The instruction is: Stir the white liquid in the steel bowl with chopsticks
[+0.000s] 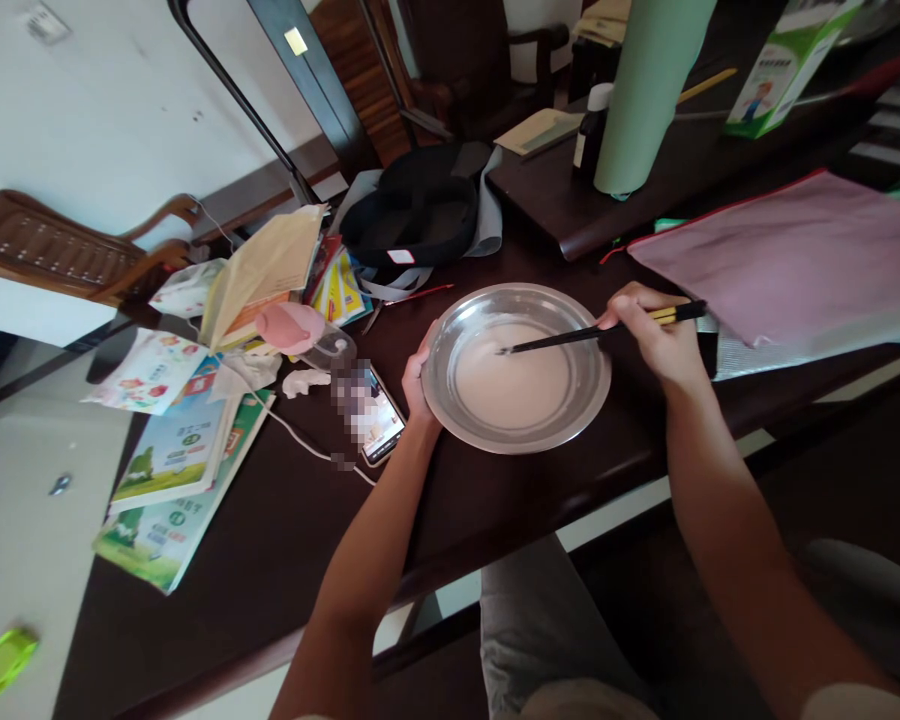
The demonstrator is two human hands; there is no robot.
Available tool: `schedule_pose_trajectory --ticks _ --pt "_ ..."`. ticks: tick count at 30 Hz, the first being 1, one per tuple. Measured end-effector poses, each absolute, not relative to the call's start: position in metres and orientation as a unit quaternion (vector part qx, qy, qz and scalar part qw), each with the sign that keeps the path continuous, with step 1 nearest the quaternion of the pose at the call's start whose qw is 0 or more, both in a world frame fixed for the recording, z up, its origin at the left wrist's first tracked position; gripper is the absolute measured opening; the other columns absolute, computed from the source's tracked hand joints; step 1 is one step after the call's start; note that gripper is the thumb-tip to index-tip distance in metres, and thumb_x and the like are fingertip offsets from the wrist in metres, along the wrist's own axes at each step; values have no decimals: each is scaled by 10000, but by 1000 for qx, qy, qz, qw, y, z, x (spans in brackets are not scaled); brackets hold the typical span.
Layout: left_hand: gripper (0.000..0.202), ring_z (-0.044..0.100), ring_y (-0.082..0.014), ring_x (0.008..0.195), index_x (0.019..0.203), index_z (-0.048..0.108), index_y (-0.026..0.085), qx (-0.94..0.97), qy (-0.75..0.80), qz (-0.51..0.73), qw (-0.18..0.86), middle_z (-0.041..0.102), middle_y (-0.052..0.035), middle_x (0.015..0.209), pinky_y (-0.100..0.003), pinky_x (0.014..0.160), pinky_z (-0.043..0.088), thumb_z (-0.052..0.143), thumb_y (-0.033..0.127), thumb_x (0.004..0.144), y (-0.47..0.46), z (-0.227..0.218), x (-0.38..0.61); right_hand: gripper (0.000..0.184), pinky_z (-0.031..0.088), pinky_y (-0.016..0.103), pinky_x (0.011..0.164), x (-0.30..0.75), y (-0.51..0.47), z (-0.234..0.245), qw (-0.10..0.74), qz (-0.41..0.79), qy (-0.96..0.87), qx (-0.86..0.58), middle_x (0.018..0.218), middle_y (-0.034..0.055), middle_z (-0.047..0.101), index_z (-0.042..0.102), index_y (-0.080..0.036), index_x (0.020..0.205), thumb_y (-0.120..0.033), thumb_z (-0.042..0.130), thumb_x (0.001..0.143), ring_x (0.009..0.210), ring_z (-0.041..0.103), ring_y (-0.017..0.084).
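A round steel bowl [585, 400] stands on the dark table, holding a pale, creamy liquid [517, 385]. At its left side, my left hand [418, 378] grips the rim, with most of the fingers hidden behind the bowl's wall. My right hand [649, 325] is closed around black chopsticks [559, 341] with gold bands near the upper end. Their tips dip into the liquid left of the bowl's middle. Just left of my left hand lies a lit phone [381, 415], partly blurred out.
Books [172, 460], a white cable [292, 432] and a pink-topped bottle [292, 328] lie to the left. Behind the bowl sits an open black case [412, 215]. A pink zip pouch [787, 255] is at right, near a green cylinder [649, 100]. The table's front edge [495, 545] runs before me.
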State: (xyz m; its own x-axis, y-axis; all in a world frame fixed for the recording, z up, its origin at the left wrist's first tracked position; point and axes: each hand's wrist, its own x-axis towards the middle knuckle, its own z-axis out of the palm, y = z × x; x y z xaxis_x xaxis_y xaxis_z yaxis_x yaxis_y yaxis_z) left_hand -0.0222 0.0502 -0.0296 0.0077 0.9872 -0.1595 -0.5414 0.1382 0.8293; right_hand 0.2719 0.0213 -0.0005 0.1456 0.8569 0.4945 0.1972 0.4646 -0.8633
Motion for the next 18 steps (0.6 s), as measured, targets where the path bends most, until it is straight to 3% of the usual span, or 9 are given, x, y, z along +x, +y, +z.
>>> schedule_pose_trajectory --ticks 2,7,13,18 --pt "391 613 -293 1313 1116 780 242 296 373 601 642 786 -30 1194 -394 1105 467 647 351 765 51 -31 -22 438 467 381 708 273 21 -1 630 281 -581 -432 626 14 641 716 -267 602 -546 664 935 662 602 194" --pt "350 602 -293 1327 1082 791 268 315 365 599 640 787 -18 1190 -401 1100 478 632 353 782 53 -33 -23 334 471 379 722 271 20 1 555 326 -644 -413 728 33 696 778 -280 703 -536 710 907 754 640 212" --pt "446 593 -289 1339 1213 765 271 327 355 597 640 777 -22 1229 -406 1118 460 607 347 802 53 -33 -23 441 445 389 689 273 21 -1 626 291 -584 -427 621 21 636 718 -280 596 -567 668 928 652 594 200" --pt "494 604 -284 1324 1285 736 268 331 361 592 640 772 -27 1244 -402 1119 452 583 347 821 53 -33 -23 376 477 374 702 270 20 4 551 325 -644 -420 717 37 695 773 -275 683 -591 717 878 735 644 212"
